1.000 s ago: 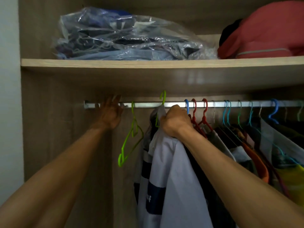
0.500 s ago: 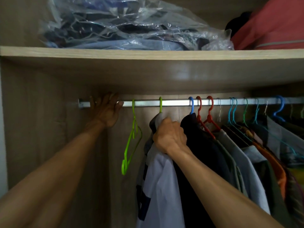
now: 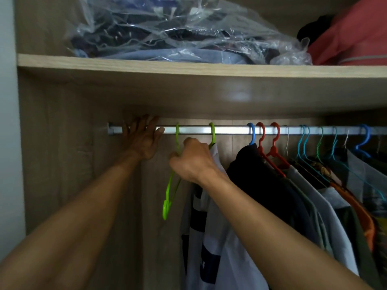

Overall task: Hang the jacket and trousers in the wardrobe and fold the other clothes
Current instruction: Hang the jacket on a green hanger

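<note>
Brushed metal forms the wardrobe rail, which runs left to right under a pale wood-grain shelf.

The left hand lies flat with fingers spread and straight, resting on the left end of the rail and the back panel behind it; it holds nothing.

The right hand is curled around the neck of an empty green hanger, which hangs from the rail by its hook and tilts down to the left. The fingertips are hidden behind the hand, so the exact pinch cannot be told.

Just right of that hand, a white jacket with dark blue blocks hangs from a second green hanger hook on the rail. The right forearm crosses in front of the garment.

Further right, a black garment hangs on a blue hanger, then two red hangers, then a packed row of clothes on teal and blue hangers.

On the shelf lie a clear plastic bag of folded clothes and, beside it on the right, a red bundle. Trousers cannot be identified in this view.
</note>
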